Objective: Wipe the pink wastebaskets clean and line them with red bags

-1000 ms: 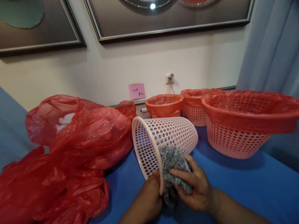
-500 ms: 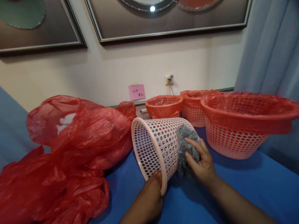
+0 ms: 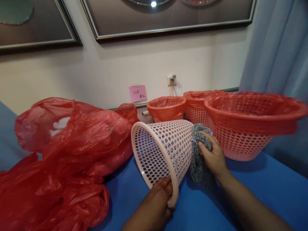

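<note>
A pale pink plastic basket (image 3: 178, 138) with round holes lies tilted on its side, its mouth facing left toward me. My left hand (image 3: 158, 195) grips its rim at the lower edge, with the fingers inside the mouth and partly hidden. A grey fuzzy cloth (image 3: 201, 160) is bunched in my right hand (image 3: 214, 154), which holds it against the basket's base end. The cloth's lower part hangs down toward the blue table.
Red plastic bags (image 3: 72, 154) are heaped on the left of the blue table (image 3: 134, 205). Three baskets lined with red bags, among them a large basket (image 3: 243, 141), stand behind and to the right. A pink note (image 3: 138, 93) and a socket (image 3: 171, 80) are on the wall.
My right hand and the cloth have moved right, from the basket's side to its base end. The basket is turned slightly, and my left hand still grips its rim. The view has shifted a little.
</note>
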`<state>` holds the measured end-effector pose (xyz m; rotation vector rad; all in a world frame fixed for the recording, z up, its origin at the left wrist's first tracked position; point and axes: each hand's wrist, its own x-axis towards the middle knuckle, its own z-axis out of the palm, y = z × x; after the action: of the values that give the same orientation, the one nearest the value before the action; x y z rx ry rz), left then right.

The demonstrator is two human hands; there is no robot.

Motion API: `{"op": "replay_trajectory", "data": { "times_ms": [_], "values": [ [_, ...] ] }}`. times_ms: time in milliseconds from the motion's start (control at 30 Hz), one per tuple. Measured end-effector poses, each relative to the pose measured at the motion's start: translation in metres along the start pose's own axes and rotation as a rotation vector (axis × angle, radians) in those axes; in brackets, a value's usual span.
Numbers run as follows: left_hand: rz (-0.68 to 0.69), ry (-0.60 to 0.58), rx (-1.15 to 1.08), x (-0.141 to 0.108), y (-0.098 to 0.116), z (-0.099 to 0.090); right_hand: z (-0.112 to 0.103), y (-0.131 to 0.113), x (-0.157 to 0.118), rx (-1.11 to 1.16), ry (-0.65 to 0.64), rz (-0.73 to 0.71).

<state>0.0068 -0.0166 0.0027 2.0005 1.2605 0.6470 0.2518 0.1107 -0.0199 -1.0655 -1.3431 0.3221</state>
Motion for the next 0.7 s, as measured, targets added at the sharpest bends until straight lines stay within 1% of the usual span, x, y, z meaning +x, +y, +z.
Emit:
{"op": "replay_trajectory", "data": {
  "times_ms": [67,100,133,200,267,333,400,500,567,633,700],
  "values": [
    [-0.081,-0.080,0.049,-0.003,0.003,-0.001,-0.002,-0.009,-0.009,0.013,-0.033,-0.130],
    [-0.086,-0.097,0.020,-0.004,0.005,-0.001,-0.003,-0.016,-0.015,0.023,-0.070,-0.221],
    [-0.057,-0.091,-0.051,-0.005,0.007,-0.002,-0.004,-0.022,-0.022,0.035,-0.118,-0.315],
    [0.054,-0.038,-0.282,-0.007,0.007,-0.001,-0.006,-0.034,-0.033,0.048,-0.225,-0.464],
    [0.154,0.037,-0.549,-0.008,0.004,0.001,-0.007,-0.041,-0.038,0.051,-0.312,-0.544],
    [0.192,0.119,-0.729,-0.009,-0.004,0.004,-0.009,-0.043,-0.038,0.062,-0.368,-0.587],
    [0.180,0.193,-0.783,-0.009,-0.012,0.006,-0.010,-0.044,-0.035,0.085,-0.401,-0.629],
    [0.142,0.301,-0.717,-0.009,-0.016,0.008,-0.012,-0.045,-0.037,0.131,-0.453,-0.654],
    [0.117,0.340,-0.574,-0.010,-0.012,0.007,-0.012,-0.046,-0.046,0.177,-0.468,-0.632],
    [0.098,0.343,-0.375,-0.012,-0.005,0.006,-0.011,-0.049,-0.059,0.221,-0.448,-0.632],
    [0.097,0.325,-0.191,-0.014,0.001,0.004,-0.008,-0.051,-0.071,0.245,-0.423,-0.686]
  ]
}}
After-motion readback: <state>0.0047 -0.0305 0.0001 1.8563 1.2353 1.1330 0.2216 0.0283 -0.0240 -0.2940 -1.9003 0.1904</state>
